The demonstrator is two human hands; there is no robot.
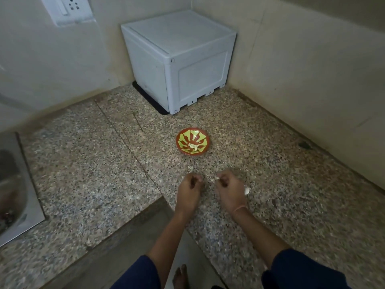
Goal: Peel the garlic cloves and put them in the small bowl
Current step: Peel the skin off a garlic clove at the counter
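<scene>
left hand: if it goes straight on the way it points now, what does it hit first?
Likely the small bowl: only counter lies between it and the left hand. One view, so height is unclear.

Bowl (194, 142) before box (179, 59).

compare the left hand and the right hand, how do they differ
The right hand pinches a white bit of garlic; the left hand is curled, with nothing plainly showing in it. The right wrist wears a thin thread; the left wrist is bare. Both are over the counter, on the near side of the small bowl.
</scene>
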